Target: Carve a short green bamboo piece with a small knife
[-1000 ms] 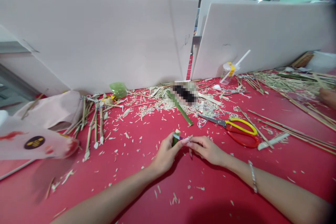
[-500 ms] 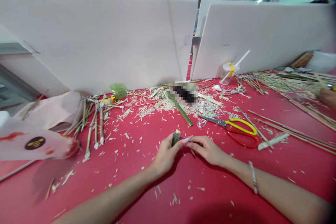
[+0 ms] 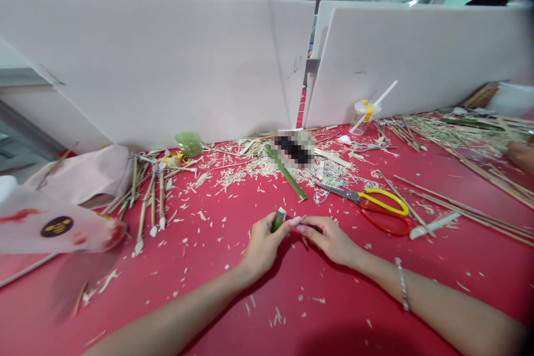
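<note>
Near the middle of the red table (image 3: pixel 233 306), my left hand (image 3: pixel 262 247) is closed around a short piece of green bamboo (image 3: pixel 277 222), its pale end pointing away from me. My right hand (image 3: pixel 332 240) pinches a small knife with a purplish handle (image 3: pixel 289 218), mostly covered by my fingers. The knife lies against the bamboo, and the fingertips of both hands meet there. Beyond my hands rests a longer green bamboo strip (image 3: pixel 287 173). Scissors with yellow and red handles (image 3: pixel 381 203) lie open to the right.
Bamboo shavings (image 3: pixel 242 172) are scattered widely. Pointed bamboo sticks (image 3: pixel 152 200) and a pinkish bag (image 3: pixel 83 228) lie at left. A plastic cup with a straw (image 3: pixel 362 117) stands before white boards (image 3: pixel 200 67). Long bamboo strips (image 3: pixel 471 208) lie at right, near another person's hand (image 3: pixel 521 154).
The knife and bamboo have shifted slightly between my fingers; less of the blade shows. Both arms stay nearly in place. The other person's hand at right has moved a little.
</note>
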Demonstrator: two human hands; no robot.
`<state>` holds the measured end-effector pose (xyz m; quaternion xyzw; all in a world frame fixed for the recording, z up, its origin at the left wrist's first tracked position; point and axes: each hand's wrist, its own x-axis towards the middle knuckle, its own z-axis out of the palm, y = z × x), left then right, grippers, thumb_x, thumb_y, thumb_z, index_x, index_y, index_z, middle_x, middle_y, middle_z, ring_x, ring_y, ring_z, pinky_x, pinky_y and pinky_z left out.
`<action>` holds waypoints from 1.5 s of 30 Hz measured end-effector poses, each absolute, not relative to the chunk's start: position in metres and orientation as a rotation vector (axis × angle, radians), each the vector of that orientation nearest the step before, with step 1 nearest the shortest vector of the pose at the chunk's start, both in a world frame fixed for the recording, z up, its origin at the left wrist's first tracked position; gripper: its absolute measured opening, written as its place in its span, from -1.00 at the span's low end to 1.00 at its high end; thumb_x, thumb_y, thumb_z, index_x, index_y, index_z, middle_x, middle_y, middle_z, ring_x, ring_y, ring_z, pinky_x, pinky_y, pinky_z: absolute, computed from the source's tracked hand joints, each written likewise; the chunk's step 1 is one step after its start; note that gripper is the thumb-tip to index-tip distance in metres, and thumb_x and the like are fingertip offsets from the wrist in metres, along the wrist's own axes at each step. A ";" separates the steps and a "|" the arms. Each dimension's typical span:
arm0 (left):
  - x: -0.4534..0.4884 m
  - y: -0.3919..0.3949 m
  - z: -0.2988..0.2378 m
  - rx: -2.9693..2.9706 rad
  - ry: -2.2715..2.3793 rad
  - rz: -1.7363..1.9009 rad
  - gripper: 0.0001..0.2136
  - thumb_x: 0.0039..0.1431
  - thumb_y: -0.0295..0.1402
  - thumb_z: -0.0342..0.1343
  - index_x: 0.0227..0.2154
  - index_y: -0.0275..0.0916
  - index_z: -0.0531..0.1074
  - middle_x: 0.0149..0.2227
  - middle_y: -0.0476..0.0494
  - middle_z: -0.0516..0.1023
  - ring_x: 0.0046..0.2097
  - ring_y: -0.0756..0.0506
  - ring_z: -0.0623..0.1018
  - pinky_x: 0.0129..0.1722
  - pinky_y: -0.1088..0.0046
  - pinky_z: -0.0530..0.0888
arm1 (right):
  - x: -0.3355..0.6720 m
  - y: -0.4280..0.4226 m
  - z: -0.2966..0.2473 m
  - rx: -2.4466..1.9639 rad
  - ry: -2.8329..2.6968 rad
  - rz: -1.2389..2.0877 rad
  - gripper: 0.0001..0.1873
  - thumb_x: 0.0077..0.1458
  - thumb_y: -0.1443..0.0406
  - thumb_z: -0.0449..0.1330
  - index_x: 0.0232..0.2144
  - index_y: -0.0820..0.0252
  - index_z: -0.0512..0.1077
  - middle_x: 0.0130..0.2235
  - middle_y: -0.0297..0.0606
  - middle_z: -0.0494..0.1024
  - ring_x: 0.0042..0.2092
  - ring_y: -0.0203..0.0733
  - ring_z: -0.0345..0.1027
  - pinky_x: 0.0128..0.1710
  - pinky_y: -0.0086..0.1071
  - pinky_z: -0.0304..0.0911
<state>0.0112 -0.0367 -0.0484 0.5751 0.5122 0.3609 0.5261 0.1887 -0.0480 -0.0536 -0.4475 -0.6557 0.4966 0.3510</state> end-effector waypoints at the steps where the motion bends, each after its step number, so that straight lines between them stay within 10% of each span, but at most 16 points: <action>1: 0.012 -0.037 -0.048 1.370 1.227 0.864 -0.53 0.05 0.08 0.16 -0.58 -0.23 0.17 -0.55 0.11 0.02 -0.48 0.04 0.10 -0.47 0.47 0.07 | 0.188 -0.049 -0.053 -1.166 -1.680 1.285 -0.58 0.21 0.01 0.12 -0.39 0.25 0.49 -0.49 -0.31 0.41 -0.40 -0.25 0.27 -0.36 -0.40 0.15; 21: 0.011 -0.039 -0.047 1.318 1.170 0.871 -0.59 0.08 0.02 0.17 -0.52 -0.21 0.23 -0.66 0.16 0.14 -0.61 0.08 0.17 -0.59 0.52 0.10 | 0.195 -0.045 -0.048 -1.089 -1.749 1.602 -0.49 0.25 -0.09 0.02 -0.37 0.26 0.37 -0.60 -0.50 0.13 -0.56 -0.40 -0.03 -0.55 -0.45 -0.08; 45: 0.011 -0.039 -0.047 1.313 1.159 0.917 -0.61 0.03 -0.05 0.22 -0.56 -0.23 0.22 -0.63 0.15 0.13 -0.55 0.07 0.16 -0.52 0.50 0.11 | 0.195 -0.045 -0.051 -1.112 -1.787 1.456 -0.45 0.25 -0.09 0.00 -0.43 0.26 0.44 -0.57 -0.41 0.25 -0.51 -0.35 0.14 -0.46 -0.43 0.08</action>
